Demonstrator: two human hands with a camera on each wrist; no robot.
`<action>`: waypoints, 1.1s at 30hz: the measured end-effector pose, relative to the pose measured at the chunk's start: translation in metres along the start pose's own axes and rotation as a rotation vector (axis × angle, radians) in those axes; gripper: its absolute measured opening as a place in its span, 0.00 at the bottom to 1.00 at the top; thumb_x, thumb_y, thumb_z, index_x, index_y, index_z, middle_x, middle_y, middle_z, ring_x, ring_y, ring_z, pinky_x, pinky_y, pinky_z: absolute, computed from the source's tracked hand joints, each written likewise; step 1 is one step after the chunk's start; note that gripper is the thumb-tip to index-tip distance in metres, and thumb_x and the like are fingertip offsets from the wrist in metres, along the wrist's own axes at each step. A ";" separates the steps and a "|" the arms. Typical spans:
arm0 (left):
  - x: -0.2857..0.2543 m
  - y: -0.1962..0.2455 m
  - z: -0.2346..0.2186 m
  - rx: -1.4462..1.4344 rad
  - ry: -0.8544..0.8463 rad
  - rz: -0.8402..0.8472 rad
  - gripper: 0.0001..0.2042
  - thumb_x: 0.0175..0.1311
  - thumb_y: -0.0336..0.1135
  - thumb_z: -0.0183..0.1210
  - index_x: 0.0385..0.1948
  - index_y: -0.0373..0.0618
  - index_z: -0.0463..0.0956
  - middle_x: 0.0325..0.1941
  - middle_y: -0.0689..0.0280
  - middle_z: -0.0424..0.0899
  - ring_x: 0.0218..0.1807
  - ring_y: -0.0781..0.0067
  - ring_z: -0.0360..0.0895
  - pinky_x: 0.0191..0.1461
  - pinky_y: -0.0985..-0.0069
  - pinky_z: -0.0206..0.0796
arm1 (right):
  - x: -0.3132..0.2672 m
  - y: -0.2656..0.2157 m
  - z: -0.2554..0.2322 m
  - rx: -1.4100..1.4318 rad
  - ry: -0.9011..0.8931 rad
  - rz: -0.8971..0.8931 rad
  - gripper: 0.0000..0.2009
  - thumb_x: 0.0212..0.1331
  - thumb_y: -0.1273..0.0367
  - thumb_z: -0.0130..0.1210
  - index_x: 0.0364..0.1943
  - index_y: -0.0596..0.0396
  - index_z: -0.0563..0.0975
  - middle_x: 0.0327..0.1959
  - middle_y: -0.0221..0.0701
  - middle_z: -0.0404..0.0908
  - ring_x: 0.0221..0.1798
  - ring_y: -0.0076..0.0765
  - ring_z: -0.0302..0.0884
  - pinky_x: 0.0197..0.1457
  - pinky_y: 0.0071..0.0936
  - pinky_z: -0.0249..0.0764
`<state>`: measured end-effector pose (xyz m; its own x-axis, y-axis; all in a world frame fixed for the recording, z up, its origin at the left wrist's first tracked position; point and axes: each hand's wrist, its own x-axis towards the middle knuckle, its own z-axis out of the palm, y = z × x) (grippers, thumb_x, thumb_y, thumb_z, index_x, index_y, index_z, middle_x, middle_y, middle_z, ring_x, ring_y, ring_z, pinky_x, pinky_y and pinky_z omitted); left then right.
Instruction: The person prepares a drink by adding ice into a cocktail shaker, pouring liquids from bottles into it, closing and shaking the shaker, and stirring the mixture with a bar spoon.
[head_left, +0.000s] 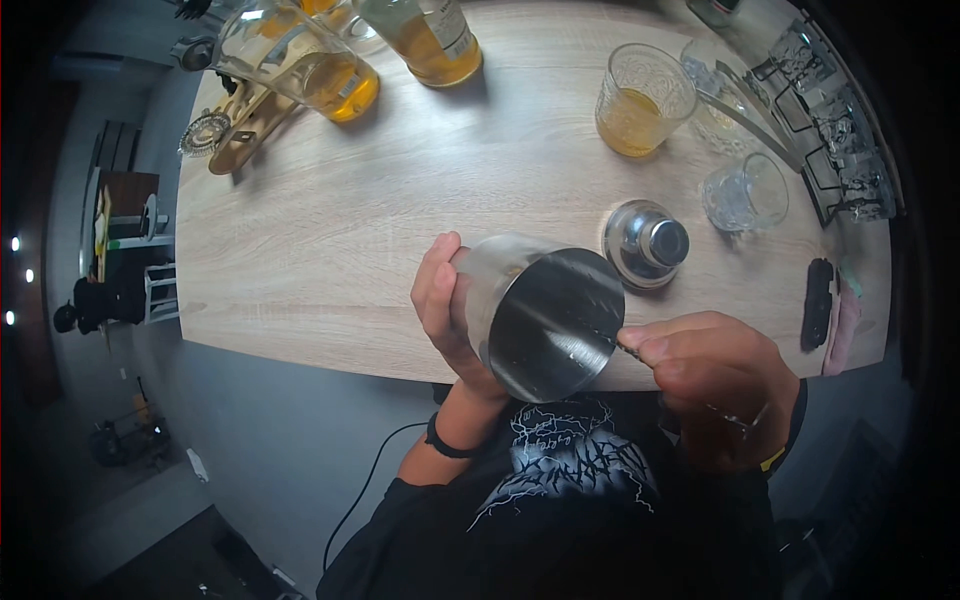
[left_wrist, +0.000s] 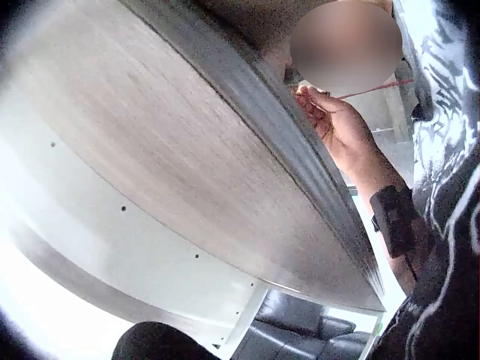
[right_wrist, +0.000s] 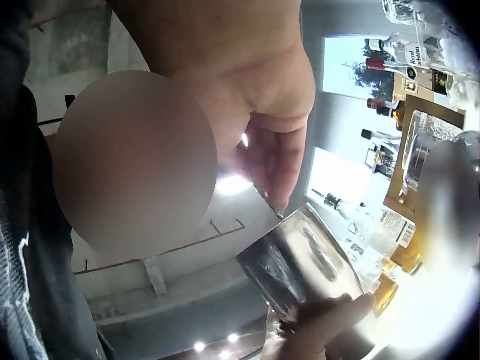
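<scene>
My left hand (head_left: 440,297) grips a metal shaker tin (head_left: 555,325) from its far side, tilted so that its mouth faces me near the table's front edge. At the tin's rim, the fingers of my right hand (head_left: 715,365) pinch a thin bar spoon (head_left: 629,352) with a twisted stem. Part of the stem lies over the tin's mouth. From the right wrist view, the fingertips are right at the shiny tin (right_wrist: 296,259), with the left hand's fingers around its lower part. Just beyond the tin, the shaker top (head_left: 645,245) stands on the table.
A patterned glass with amber liquid (head_left: 635,120) and a clear glass (head_left: 745,195) stand right. Metal tongs (head_left: 750,120) lie behind them, beside a rack of glasses (head_left: 835,120). Bottles (head_left: 430,45), a glass jug (head_left: 335,85) and a strainer (head_left: 205,133) are at the back left.
</scene>
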<state>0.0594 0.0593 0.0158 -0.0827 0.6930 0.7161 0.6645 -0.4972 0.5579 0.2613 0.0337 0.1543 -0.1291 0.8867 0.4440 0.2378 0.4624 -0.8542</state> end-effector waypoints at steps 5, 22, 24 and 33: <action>-0.001 0.001 -0.002 0.045 -0.009 0.024 0.31 0.68 0.34 0.64 0.70 0.41 0.59 0.73 0.52 0.64 0.68 0.57 0.73 0.68 0.66 0.72 | 0.000 0.007 0.001 0.052 0.047 -0.026 0.13 0.49 0.79 0.70 0.40 0.61 0.82 0.36 0.42 0.86 0.40 0.44 0.90 0.43 0.35 0.88; -0.008 -0.008 0.004 -0.174 0.022 -0.076 0.30 0.74 0.40 0.58 0.73 0.43 0.56 0.71 0.47 0.69 0.65 0.59 0.75 0.63 0.65 0.78 | -0.022 0.011 -0.020 0.163 0.113 -0.053 0.05 0.72 0.79 0.50 0.42 0.68 0.76 0.38 0.47 0.80 0.37 0.48 0.89 0.42 0.36 0.88; -0.007 -0.007 0.002 -0.176 0.018 -0.076 0.31 0.73 0.41 0.59 0.72 0.42 0.56 0.71 0.47 0.68 0.65 0.59 0.75 0.64 0.65 0.77 | -0.025 0.009 -0.023 0.172 0.115 -0.052 0.07 0.75 0.77 0.47 0.42 0.68 0.76 0.38 0.47 0.79 0.37 0.49 0.88 0.42 0.37 0.88; -0.002 -0.002 -0.002 -0.114 -0.052 -0.044 0.42 0.66 0.43 0.67 0.75 0.40 0.50 0.73 0.48 0.64 0.71 0.56 0.68 0.74 0.63 0.66 | -0.032 0.007 -0.020 0.250 0.282 0.028 0.11 0.78 0.67 0.48 0.47 0.64 0.73 0.37 0.46 0.78 0.34 0.47 0.87 0.36 0.33 0.87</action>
<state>0.0567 0.0580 0.0138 -0.0688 0.7401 0.6689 0.5723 -0.5199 0.6341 0.2865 0.0088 0.1392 0.1526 0.8817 0.4465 -0.0094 0.4531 -0.8914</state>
